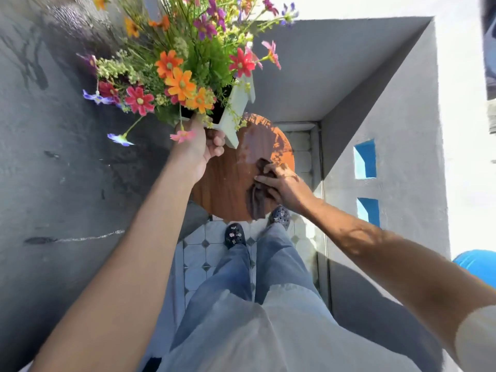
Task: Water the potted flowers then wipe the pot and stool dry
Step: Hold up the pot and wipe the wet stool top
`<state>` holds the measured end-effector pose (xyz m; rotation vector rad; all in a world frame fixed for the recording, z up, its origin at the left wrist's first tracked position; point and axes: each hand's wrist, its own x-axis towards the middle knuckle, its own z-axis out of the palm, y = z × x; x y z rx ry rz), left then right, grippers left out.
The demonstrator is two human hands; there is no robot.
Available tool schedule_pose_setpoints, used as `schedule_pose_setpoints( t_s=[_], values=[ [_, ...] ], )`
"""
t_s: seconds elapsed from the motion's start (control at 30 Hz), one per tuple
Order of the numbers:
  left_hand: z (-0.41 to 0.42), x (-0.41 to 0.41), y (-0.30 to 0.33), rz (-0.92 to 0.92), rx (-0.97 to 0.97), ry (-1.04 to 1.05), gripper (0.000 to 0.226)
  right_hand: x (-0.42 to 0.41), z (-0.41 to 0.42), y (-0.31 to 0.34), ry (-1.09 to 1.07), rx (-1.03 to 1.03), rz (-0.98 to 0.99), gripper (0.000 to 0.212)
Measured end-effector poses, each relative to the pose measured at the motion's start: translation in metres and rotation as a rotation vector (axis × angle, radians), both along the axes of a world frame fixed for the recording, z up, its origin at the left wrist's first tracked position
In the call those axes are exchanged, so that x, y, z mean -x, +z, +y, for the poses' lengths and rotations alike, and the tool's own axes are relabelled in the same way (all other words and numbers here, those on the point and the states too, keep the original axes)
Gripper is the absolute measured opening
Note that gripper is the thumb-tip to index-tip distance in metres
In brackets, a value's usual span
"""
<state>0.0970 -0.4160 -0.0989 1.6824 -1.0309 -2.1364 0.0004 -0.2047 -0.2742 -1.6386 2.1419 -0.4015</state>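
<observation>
1. The dark cloth (pixel 259 194) is pressed flat on the round wooden stool (pixel 222 183) by the right hand (pixel 281 185), fingers spread over it.
2. Just beyond, the pale pot (pixel 236 114) is gripped at its rim by the closed left hand (pixel 200 147) and appears held above the stool.
3. A wet patch (pixel 251 146) is seen ahead of the cloth.
4. The top-heavy flowers (pixel 177 76) could tip the pot from a one-handed grip, judging by their lean.
</observation>
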Motion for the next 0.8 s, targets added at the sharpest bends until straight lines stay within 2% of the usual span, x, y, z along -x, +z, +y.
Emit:
schedule_pose_setpoints(
  t_s=[0.13,0.2,0.33,0.4,0.47,0.53,0.63,0.7,0.8],
  values=[
    [0.003,-0.006,-0.004,0.016,-0.012,0.007,0.030,0.041,-0.047,0.009,-0.583,-0.050,-0.095,0.044],
    [0.005,-0.008,-0.004,0.020,0.007,0.002,0.030,0.042,-0.067,0.011,-0.664,-0.022,-0.088,0.043],
    [0.010,-0.011,-0.010,0.022,0.070,-0.013,0.032,0.010,-0.064,0.005,-0.601,-0.056,0.031,0.058],
    [0.015,-0.013,-0.015,0.019,0.089,-0.013,0.031,-0.009,-0.050,0.001,-0.471,-0.052,-0.070,0.052],
    [0.022,-0.016,-0.020,0.013,0.085,0.002,0.031,-0.030,-0.027,0.001,-0.251,0.001,-0.126,0.041],
    [0.030,-0.020,-0.027,-0.009,0.064,0.021,0.029,-0.049,0.001,-0.002,-0.067,0.051,-0.023,0.032],
    [0.044,-0.025,-0.038,-0.054,0.028,0.045,0.029,-0.063,0.038,0.005,0.075,0.067,-0.028,0.025],
    [0.056,-0.029,-0.042,-0.071,0.019,0.049,0.030,-0.063,0.051,0.012,-0.027,0.062,-0.029,0.029],
    [0.078,-0.035,-0.042,-0.071,0.040,0.031,0.028,-0.057,0.062,0.018,-0.455,-0.052,-0.127,0.037]
  ],
)
